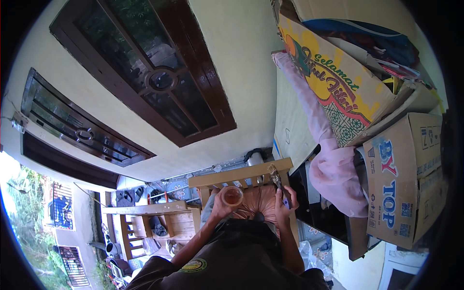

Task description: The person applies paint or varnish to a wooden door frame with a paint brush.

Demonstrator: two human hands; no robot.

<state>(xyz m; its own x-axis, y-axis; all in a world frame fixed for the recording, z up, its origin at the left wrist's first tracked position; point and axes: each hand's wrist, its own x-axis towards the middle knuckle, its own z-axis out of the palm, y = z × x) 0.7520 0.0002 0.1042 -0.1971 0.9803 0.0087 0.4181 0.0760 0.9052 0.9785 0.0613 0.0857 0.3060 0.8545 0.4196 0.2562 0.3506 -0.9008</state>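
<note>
My left hand [220,207] is wrapped round a clear cup [233,195] with amber-brown liquid in it. The cup is over the left side of a shiny brown cushion [256,202]. In my right hand [284,207] is a paintbrush [276,178], its head pointing away from me. The bristles are at the right end of a pale wooden rail [237,175], part of a wooden seat frame; whether they touch it I cannot tell. The fingers of my right hand close round the handle, which shows a bit of purple.
On the right, a dark cabinet [333,220] bears a pink cloth [338,179] and cardboard boxes [403,179]. A wooden bench [181,227] is at the left, with sandals [128,195] beyond it. A cream wall with dark-framed windows [164,79] rises ahead.
</note>
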